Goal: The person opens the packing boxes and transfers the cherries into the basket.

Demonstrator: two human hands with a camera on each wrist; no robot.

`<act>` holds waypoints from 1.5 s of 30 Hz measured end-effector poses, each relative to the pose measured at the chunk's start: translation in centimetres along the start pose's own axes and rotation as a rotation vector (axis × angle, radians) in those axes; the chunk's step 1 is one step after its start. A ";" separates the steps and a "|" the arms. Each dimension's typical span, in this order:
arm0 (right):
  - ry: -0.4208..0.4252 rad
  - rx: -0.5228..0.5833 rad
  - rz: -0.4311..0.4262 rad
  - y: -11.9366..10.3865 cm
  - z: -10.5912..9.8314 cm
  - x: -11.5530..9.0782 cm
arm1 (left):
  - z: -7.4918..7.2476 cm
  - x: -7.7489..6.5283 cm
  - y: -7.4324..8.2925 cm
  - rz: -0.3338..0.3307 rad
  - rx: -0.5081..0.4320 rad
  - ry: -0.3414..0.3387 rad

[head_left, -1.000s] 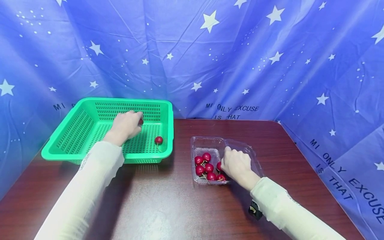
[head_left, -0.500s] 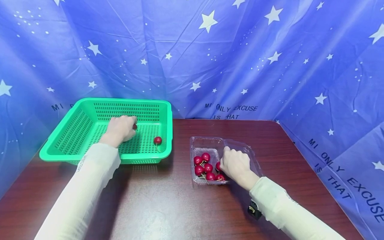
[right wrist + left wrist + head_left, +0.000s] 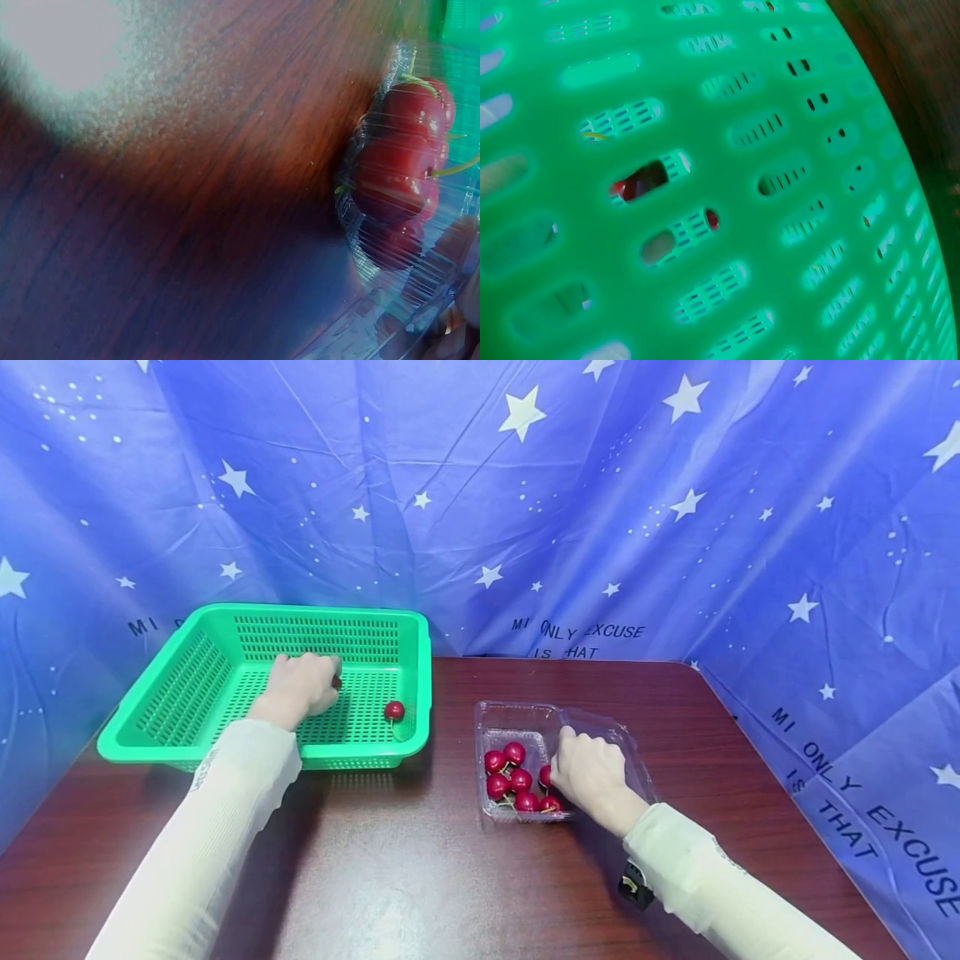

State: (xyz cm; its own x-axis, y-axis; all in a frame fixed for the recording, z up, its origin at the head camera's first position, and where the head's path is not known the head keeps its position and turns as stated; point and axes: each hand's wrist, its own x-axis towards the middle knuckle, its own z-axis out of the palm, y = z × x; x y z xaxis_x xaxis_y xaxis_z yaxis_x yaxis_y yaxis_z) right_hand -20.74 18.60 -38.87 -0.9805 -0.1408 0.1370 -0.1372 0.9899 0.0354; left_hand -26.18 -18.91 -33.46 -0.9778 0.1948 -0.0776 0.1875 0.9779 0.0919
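In the head view, my left hand [image 3: 298, 685] is inside the green plastic basket [image 3: 150, 693], pinching a dark red cherry [image 3: 337, 682] mostly hidden by the fingers. Another cherry [image 3: 393, 711] lies on the basket floor near its right wall. Only the slotted basket wall [image 3: 727, 180] fills the left wrist view, with bits of red and skin showing through. My right hand [image 3: 594, 772] grips the hinge-side edge of a clear plastic box [image 3: 517, 717]; its fingertips are hidden from above. Several cherries [image 3: 521, 779] with stems lie in the box, one beside the right fingers.
The box's clear lid [image 3: 633, 743] lies folded out to the right, partly under my right hand. Both containers stand on a dark reddish wooden table [image 3: 420, 877]. A blue star-patterned cloth [image 3: 450, 527] hangs behind and at the sides.
My left hand has shifted left and slightly nearer inside the basket, carrying the cherry low. The right hand and the box stay put.
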 end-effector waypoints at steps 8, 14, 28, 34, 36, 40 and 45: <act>0.005 0.004 -0.003 0.0 0.0 0.0 | 0.2 -0.1 0.0 0.001 -0.010 0.017; -0.006 0.002 0.002 -0.1 0.0 0.0 | 0.3 0.0 -0.2 -0.001 -0.041 -0.012; 0.001 0.001 0.002 -0.1 -0.1 0.0 | 0.3 0.1 -0.4 -0.018 -0.057 -0.050; -0.012 -0.008 0.007 0.0 -0.1 0.1 | 0.0 0.0 -0.3 -0.021 -0.075 -0.047; -0.008 -0.008 0.006 0.0 -0.1 0.1 | -0.1 0.0 -0.1 -0.019 -0.073 -0.047; -0.002 -0.005 0.005 0.0 -0.2 0.1 | -0.3 0.2 0.3 -0.018 -0.064 -0.044; -0.013 -0.006 0.005 -0.1 -0.1 0.1 | -0.3 0.3 0.4 -0.027 -0.059 -0.051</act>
State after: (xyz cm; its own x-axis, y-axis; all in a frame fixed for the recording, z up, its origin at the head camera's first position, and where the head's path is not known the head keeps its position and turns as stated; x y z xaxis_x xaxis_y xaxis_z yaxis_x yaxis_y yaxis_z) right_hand -20.79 18.53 -38.72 -0.9830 -0.1351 0.1245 -0.1310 0.9906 0.0405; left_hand -26.43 -18.45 -33.13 -0.9760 0.1732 -0.1317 0.1535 0.9771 0.1473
